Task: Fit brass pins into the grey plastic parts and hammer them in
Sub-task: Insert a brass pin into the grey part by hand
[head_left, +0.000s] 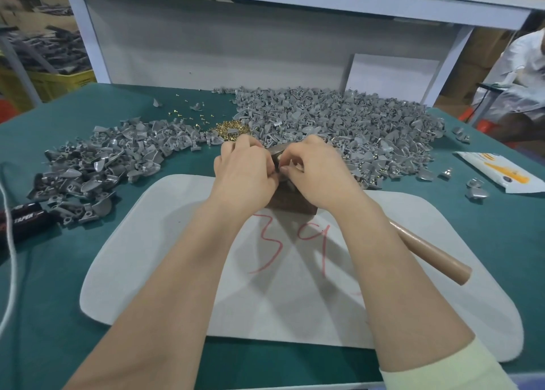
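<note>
A table (88, 301) covered in matte teal cloth fills the view. On it lies a smooth white mat (165, 271) with rounded corners and red scrawled figures. Behind the mat, to the right, spreads a broad heap of grey plastic parts (354, 124), small curved shells with lugs. A lower, looser heap of the same parts (103, 162) lies to the left. Beyond the table's left edge, a yellow slotted crate (67, 79) holds long dark pieces.

The left hand (244, 174) and right hand (318, 171) meet at the mat's far edge. The fingers of both are curled and pinch one small grey part (278, 156) between them, above a dark brown block (292, 205). Whether a pin is in it cannot be told.

A smooth tan cylindrical hammer handle (427, 251) lies on the mat under the right forearm. A glossy white packet (501, 174) rests far right, and a black tool (26, 218) far left. A shiny pile of brass pins (230, 130) sits between the heaps, just beyond the left hand.
</note>
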A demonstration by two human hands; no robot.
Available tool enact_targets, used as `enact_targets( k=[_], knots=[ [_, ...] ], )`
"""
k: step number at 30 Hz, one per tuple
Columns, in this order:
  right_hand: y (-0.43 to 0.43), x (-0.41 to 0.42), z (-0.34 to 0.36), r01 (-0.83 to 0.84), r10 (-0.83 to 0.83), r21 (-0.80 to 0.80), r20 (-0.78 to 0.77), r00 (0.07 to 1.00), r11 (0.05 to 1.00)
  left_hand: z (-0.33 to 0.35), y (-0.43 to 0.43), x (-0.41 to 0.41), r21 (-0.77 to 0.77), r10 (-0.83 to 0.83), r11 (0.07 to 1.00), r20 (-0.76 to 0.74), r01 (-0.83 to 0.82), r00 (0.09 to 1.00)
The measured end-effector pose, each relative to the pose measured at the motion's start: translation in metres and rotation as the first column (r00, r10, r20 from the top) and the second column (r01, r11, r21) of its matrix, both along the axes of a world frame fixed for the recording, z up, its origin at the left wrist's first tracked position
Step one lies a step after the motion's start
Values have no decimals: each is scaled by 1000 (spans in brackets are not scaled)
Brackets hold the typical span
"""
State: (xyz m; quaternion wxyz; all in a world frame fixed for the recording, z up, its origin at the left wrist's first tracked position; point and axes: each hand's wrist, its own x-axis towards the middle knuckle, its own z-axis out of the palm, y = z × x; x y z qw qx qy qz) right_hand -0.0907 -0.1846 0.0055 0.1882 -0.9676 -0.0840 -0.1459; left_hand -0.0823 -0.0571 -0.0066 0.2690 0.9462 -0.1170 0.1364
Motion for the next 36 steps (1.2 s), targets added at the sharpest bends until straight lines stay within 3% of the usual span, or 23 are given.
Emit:
enact_targets(
  k=[18,30,36],
  knots=[
    [1,0,-4,-18,18,-12,18,1000,1000,1,0,-1,0,11,1000,6,-11,1000],
    [-1,1,-5,1,0,61,-16,1000,998,-1,0,1,-5,5,1000,14,-5,1000],
    [-10,-4,6,15,-13,203,-13,1000,979,0,1,0,-3,13,1000,6,-13,1000]
  ],
)
